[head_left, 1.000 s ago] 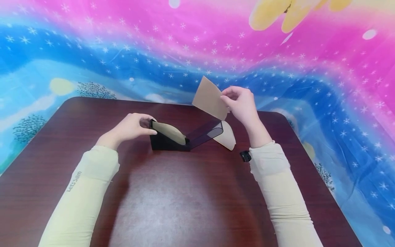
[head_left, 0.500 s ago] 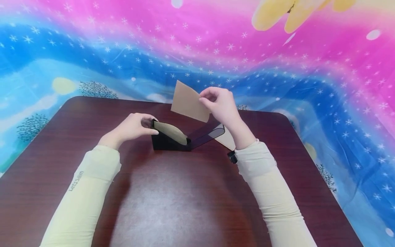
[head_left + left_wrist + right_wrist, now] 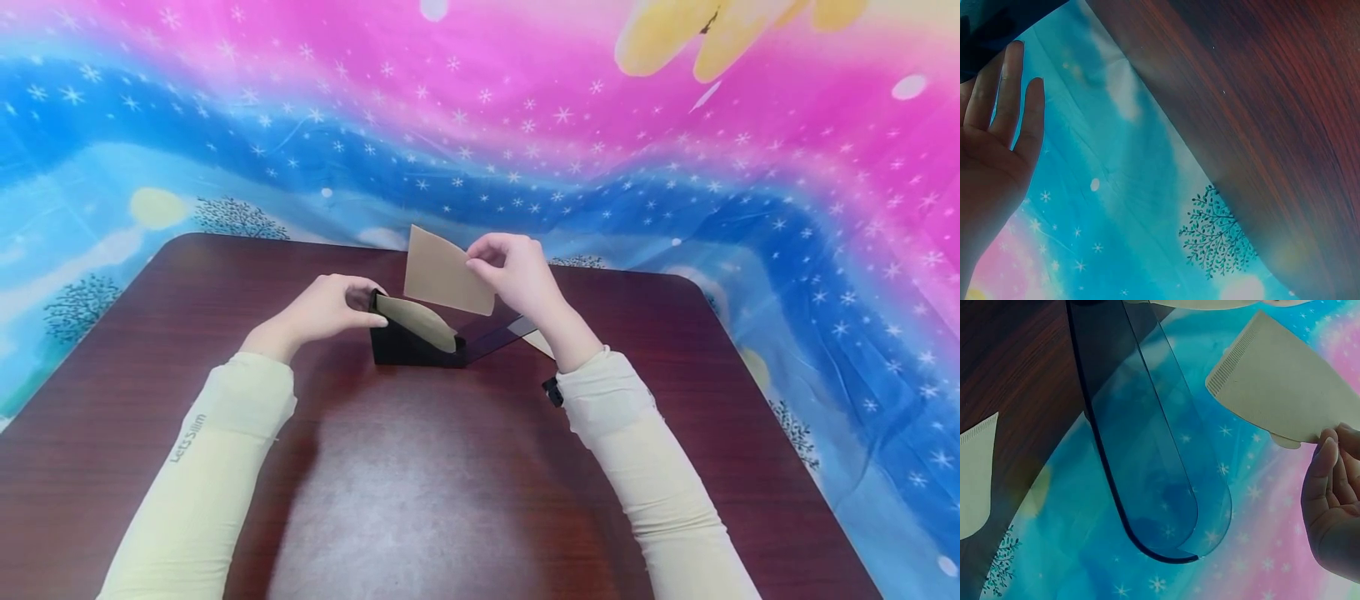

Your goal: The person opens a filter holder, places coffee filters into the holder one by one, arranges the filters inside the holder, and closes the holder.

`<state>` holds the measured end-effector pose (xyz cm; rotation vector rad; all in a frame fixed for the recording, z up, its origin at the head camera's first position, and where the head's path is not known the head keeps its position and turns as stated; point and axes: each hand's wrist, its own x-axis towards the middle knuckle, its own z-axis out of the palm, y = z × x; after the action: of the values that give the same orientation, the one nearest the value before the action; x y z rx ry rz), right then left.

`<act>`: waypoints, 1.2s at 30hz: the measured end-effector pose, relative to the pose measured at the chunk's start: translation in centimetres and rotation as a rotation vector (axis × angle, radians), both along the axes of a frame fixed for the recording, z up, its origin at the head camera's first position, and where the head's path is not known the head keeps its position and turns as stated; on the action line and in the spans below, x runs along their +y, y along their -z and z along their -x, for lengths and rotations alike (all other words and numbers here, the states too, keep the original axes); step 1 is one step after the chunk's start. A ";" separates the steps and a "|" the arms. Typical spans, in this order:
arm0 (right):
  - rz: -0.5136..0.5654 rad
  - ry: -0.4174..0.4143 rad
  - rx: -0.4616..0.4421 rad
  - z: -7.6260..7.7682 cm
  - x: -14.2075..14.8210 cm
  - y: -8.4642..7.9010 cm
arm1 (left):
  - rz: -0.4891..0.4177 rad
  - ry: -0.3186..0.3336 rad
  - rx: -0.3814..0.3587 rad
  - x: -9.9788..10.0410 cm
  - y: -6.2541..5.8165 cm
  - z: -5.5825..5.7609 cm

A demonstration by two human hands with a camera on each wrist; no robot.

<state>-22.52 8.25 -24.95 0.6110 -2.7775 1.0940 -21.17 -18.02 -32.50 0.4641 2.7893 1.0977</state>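
Note:
My left hand (image 3: 318, 304) grips the upper left end of a black coffee filter holder (image 3: 408, 348), thumb at the near side and fingers behind. Several tan paper coffee filters (image 3: 418, 321) stick up out of the holder. Its smoky see-through lid (image 3: 1138, 444) is swung open to the right. My right hand (image 3: 517, 271) pinches one coffee filter (image 3: 448, 275) by its edge, above and just behind the holder. In the right wrist view that filter's crimped seam shows. The left wrist view catches only the left fingers and a dark corner of the holder.
Another coffee filter (image 3: 975, 478) lies on the dark wood table (image 3: 225, 275), right of the holder and partly behind the lid and right forearm. A small black device (image 3: 552, 392) sits at the right wrist. A colourful printed cloth (image 3: 480, 150) hangs behind the table.
My right hand has carried the coffee filter left, then lower, toward the holder. The left hand keeps its grip, and the holder has stayed in place.

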 end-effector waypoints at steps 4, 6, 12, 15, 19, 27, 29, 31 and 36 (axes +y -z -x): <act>0.011 -0.009 -0.004 0.1 0.0 0.3 | -0.006 0.000 0.000 0.0 -0.1 0.0; 0.019 -0.013 -0.010 0.1 -0.1 0.4 | -0.012 -0.001 -0.001 0.0 -0.1 0.0; 0.034 -0.015 -0.032 0.1 0.0 0.8 | -0.009 -0.006 -0.006 0.1 -0.1 0.0; 0.030 -0.019 -0.036 0.1 -0.1 1.0 | -0.007 -0.006 -0.003 0.1 0.0 0.0; 0.026 -0.023 -0.038 0.1 -0.2 1.1 | 0.000 -0.008 -0.008 0.1 0.0 0.0; 0.074 -0.030 -0.009 -0.3 -0.2 0.8 | 0.005 -0.012 -0.010 0.0 0.1 0.0; 0.078 -0.039 -0.014 -0.4 -0.3 0.8 | 0.007 -0.016 -0.012 0.0 0.1 0.1; 0.076 -0.050 -0.026 -0.4 -0.5 0.9 | 0.006 -0.019 -0.015 -0.1 0.1 0.1; 0.064 -0.063 -0.043 -0.1 -0.7 1.7 | 0.005 -0.017 -0.022 0.0 0.1 0.0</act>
<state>-22.37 7.59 -26.69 0.6803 -2.7641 1.2181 -21.19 -18.05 -32.64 0.4259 2.7811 1.0922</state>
